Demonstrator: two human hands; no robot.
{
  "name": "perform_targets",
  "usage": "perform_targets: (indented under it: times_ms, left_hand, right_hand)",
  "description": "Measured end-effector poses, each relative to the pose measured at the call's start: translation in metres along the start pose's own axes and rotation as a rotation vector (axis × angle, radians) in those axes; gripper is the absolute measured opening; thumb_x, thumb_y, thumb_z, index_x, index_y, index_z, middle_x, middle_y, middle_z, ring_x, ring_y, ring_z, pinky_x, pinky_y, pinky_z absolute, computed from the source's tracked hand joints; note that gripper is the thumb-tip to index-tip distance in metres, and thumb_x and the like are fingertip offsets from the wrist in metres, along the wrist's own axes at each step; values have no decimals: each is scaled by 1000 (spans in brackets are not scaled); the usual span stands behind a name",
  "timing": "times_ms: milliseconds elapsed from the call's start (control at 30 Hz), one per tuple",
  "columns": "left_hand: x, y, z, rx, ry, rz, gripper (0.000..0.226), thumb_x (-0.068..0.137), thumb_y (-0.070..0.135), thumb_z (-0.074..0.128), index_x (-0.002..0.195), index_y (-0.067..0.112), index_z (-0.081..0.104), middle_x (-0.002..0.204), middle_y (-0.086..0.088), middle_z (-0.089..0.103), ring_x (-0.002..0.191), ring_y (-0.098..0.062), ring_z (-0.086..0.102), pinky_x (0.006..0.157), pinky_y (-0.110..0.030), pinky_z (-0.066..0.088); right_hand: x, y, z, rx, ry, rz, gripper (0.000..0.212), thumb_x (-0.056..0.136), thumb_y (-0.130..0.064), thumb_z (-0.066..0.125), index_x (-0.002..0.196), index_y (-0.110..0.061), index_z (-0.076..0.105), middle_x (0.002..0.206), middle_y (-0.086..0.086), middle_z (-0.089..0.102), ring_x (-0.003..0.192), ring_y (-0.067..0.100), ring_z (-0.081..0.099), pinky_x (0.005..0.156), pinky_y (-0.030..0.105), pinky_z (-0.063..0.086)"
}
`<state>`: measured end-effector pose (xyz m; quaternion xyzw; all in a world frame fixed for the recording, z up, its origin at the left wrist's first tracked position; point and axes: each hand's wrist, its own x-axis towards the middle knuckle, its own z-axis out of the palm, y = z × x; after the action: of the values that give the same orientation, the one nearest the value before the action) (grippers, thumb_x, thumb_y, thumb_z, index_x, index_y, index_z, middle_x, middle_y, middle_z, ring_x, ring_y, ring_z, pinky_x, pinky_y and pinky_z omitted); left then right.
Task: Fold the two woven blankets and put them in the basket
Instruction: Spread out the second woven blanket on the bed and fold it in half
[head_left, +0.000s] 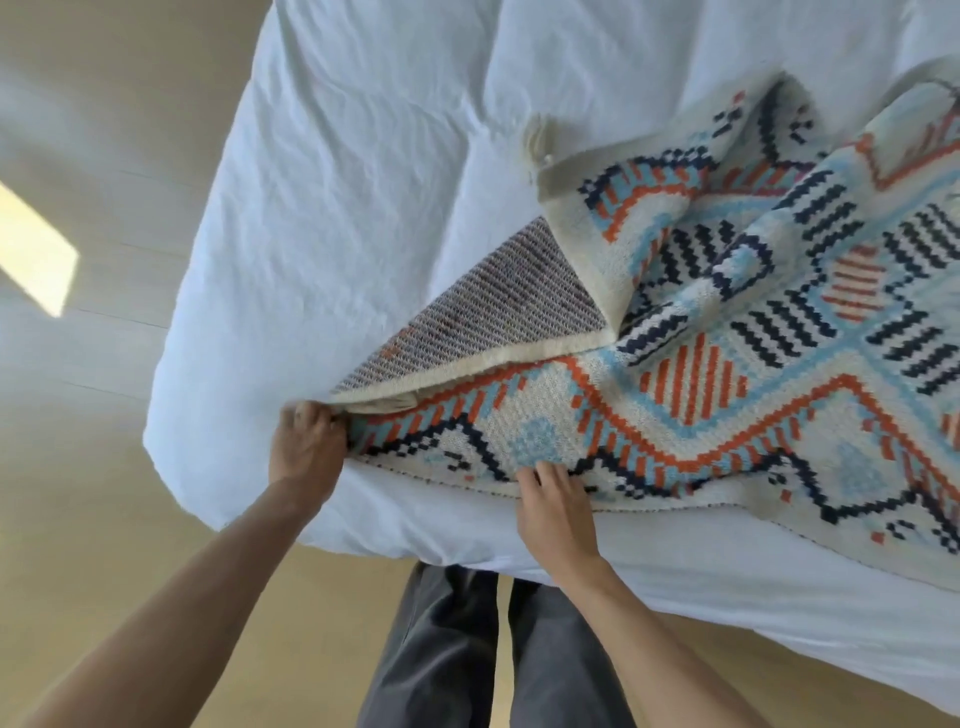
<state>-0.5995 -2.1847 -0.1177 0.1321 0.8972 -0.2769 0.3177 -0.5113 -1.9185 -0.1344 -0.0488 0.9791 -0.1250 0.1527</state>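
Pale wood floor (78, 467) fills the left side, crossed by a bright patch of sunlight (36, 254). Beside it, a bed in a rumpled white sheet (322, 208) takes up the middle. At its near left corner the left hand (306, 447) has its fingers curled round one corner of the woven blanket (727, 395), gripping it. Above that corner a flap (467, 317) is turned over, showing the grey ribbed underside. Further right, the right hand (556, 506) lies on the blanket's near edge with fingers spread, pressing down rather than gripping. The rest of the blanket sprawls rightward in ridges across the sheet. No basket or second blanket can be made out.

The risk from here looks to be the fold going crooked. With only one corner gripped, a pull could drag the loose, heavy cloth off the near edge or trap the flap inside.
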Motion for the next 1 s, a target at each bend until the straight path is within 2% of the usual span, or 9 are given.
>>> perform_targets:
  times_ms: [100, 200, 300, 367, 467, 533, 700, 867, 1000]
  left_hand:
    - [7, -13, -3, 91, 11, 12, 45, 90, 22, 45, 135, 15, 44, 142, -11, 39, 134, -30, 28, 107, -41, 25]
    - [0, -23, 4, 4, -76, -118, 36, 90, 17, 45, 126, 15, 48, 122, -2, 56, 112, -21, 53, 91, -33, 39]
    - [-10, -17, 15, -136, -138, -215, 34, 90, 12, 47, 124, 11, 46, 113, -4, 57, 95, -20, 65, 76, -28, 43]
    - [-13, -13, 16, -240, -129, -258, 37, 90, 14, 48, 126, 10, 42, 115, -8, 52, 98, -22, 61, 72, -29, 43]
    - [-11, -20, 15, -207, 24, -217, 48, 87, 16, 48, 133, 9, 40, 126, -12, 43, 116, -30, 45, 84, -37, 40]
    - [-9, -32, 16, -181, 36, -218, 53, 86, 15, 48, 137, 7, 37, 134, -13, 40, 123, -33, 38, 90, -41, 38]
    - [-19, -42, 30, -525, -103, -403, 36, 90, 5, 42, 125, 3, 41, 121, -18, 50, 103, -34, 54, 76, -39, 42]
    - [-26, -37, 38, -440, -71, -350, 28, 90, 10, 46, 117, 8, 53, 116, -12, 47, 110, -30, 45, 79, -37, 43]
    - [-21, -38, 41, -353, 77, -229, 41, 65, 5, 72, 103, 7, 55, 91, -13, 53, 78, -29, 53, 59, -36, 42]
  right_hand:
    - [9, 3, 0, -32, -4, -12, 28, 60, 2, 76, 85, -8, 67, 78, 7, 60, 68, 26, 58, 58, 34, 50]
    - [0, 3, 4, -14, -30, 32, 31, 58, 6, 76, 85, -6, 66, 78, 8, 62, 67, 26, 60, 52, 34, 50]
    - [-17, 0, 6, -34, -65, 28, 33, 52, 9, 77, 81, -5, 66, 72, 8, 60, 63, 25, 59, 50, 32, 50]
    - [-17, -2, 3, -38, -88, 31, 33, 51, 7, 78, 79, -5, 66, 70, 6, 59, 62, 24, 57, 51, 32, 49]
    - [-7, -4, 0, -59, -101, 37, 31, 56, -1, 79, 83, -7, 66, 74, 6, 60, 66, 25, 57, 55, 34, 50]
    - [-4, -5, 0, -68, -107, 26, 29, 61, -3, 78, 87, -8, 67, 78, 6, 59, 70, 26, 57, 57, 36, 50]
    - [-8, 0, 1, -76, -145, 17, 36, 63, 0, 77, 96, -7, 66, 88, 9, 61, 78, 30, 59, 63, 39, 53]
    - [-10, 2, -1, -91, -161, 5, 39, 58, -3, 82, 94, -7, 67, 92, 11, 63, 82, 30, 61, 67, 40, 54]
    - [-10, 5, -2, -114, -132, -13, 46, 52, -3, 84, 94, -7, 64, 84, 9, 60, 74, 29, 59, 60, 39, 52]
